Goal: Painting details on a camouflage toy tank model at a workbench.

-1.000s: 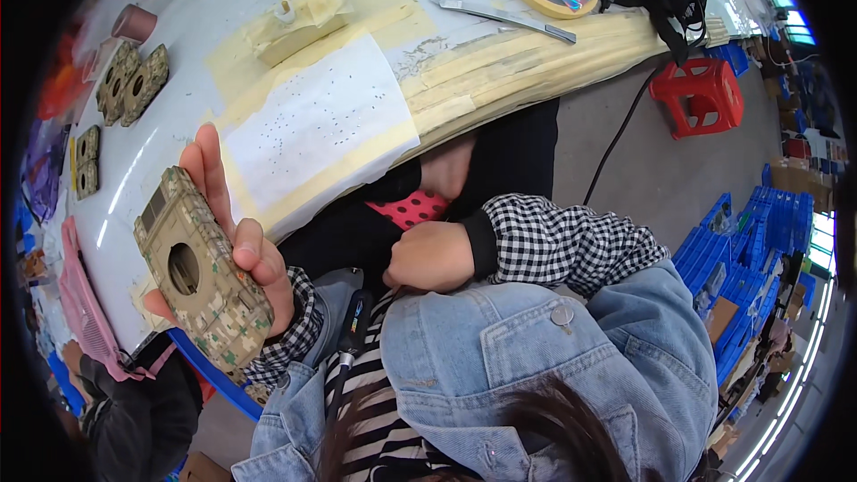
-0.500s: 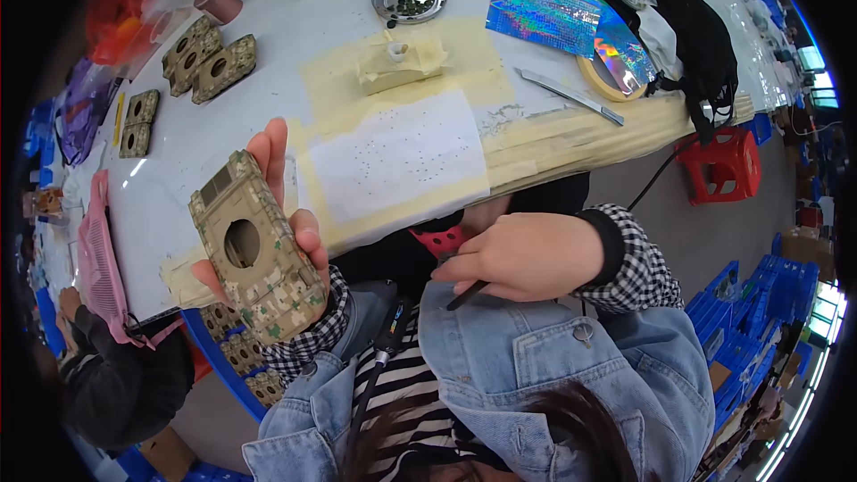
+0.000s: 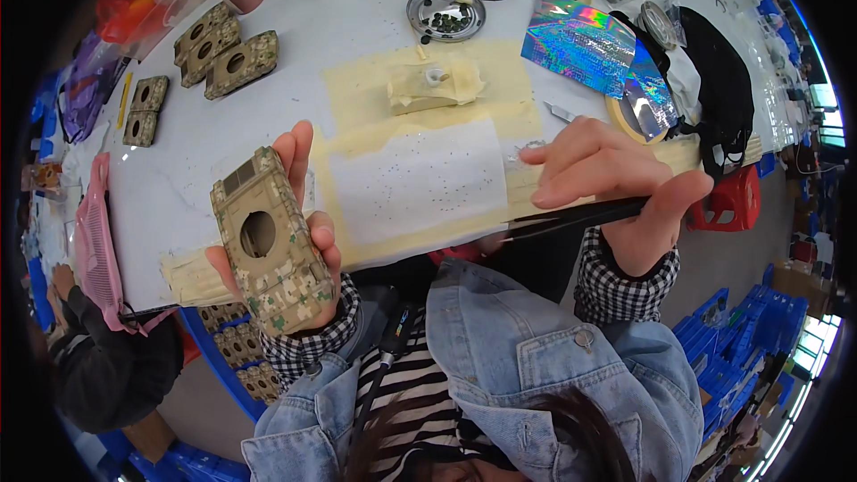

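Observation:
My left hand (image 3: pixel 297 156) holds a toy tank hull (image 3: pixel 290 281) in a tan and green pixel camouflage pattern. The hull is tilted toward me, showing a round hole in its upper face. Off to the right, my right hand (image 3: pixel 616 165) has its fingers stretched out over the table edge, while black tweezers (image 3: pixel 580 216) rest in the grip beside the thumb, tips pointing left. Between the hands lies a white paper sheet (image 3: pixel 420 183) dotted with tiny dark specks. Behind it sits a small tape-wrapped block (image 3: pixel 435 89) bearing a little white cup.
Several camouflage hulls (image 3: pixel 241 64) stand at the far left. A round metal dish (image 3: pixel 446 13) holds small dark green parts. Holographic sheets (image 3: pixel 576 45), a tape roll (image 3: pixel 625 120) and a partly hidden knife (image 3: pixel 560 112) lie at right. A blue crate (image 3: pixel 214 357) of hulls sits below left.
My right hand has risen from near the jacket out over the table edge at right, its fingers spreading and the tweezers coming into view. The left hand still holds the hull.

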Available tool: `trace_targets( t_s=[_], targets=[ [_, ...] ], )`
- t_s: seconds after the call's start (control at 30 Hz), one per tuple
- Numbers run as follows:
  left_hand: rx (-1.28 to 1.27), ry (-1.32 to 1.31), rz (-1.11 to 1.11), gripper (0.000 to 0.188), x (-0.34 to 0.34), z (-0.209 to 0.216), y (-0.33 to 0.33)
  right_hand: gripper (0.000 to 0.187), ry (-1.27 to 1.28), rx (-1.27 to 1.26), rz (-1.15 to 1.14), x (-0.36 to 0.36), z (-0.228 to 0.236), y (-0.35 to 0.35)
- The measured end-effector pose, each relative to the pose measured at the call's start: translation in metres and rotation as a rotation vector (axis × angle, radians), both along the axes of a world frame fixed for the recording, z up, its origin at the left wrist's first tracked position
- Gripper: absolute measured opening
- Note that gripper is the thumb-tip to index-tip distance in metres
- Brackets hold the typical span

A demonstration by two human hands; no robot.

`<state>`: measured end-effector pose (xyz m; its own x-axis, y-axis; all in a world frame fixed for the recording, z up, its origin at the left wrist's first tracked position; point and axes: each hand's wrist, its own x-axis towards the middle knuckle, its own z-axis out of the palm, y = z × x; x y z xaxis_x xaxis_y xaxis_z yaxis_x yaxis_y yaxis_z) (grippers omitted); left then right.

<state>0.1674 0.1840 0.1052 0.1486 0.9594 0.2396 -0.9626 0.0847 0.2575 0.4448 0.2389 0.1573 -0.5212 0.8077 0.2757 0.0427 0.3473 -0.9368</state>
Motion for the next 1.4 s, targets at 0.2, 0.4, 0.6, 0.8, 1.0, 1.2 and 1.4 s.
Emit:
trace_targets(
  t_s=[0.2,0.4,0.6,0.8,1.0,1.2,1.4],
  targets=[
    [-0.003,-0.006,-0.022,0.087,0.006,-0.002,0.005,0.052,0.046,-0.183,-0.154,-0.001,-0.024,-0.006],
    [-0.023,-0.105,-0.119,0.086,0.012,-0.012,0.003,0.019,-0.192,0.010,-0.046,-0.003,-0.048,-0.003],
    [-0.048,-0.127,-0.130,0.087,0.017,-0.012,0.004,0.017,0.117,-0.285,-0.158,-0.016,-0.063,-0.011],
    [-0.052,-0.149,-0.156,0.088,0.019,-0.014,0.004,0.013,0.025,-0.175,-0.114,-0.008,-0.066,-0.007],
    [-0.052,-0.174,-0.171,0.090,0.020,-0.017,0.003,0.010,-0.021,-0.219,-0.140,-0.009,-0.068,-0.010],
    [-0.051,-0.173,-0.176,0.090,0.020,-0.018,0.003,0.010,-0.044,-0.124,-0.149,-0.011,-0.075,-0.009],
    [-0.052,-0.176,-0.178,0.091,0.020,-0.017,0.004,0.011,-0.076,-0.151,-0.161,-0.012,-0.073,-0.009]
  ],
)
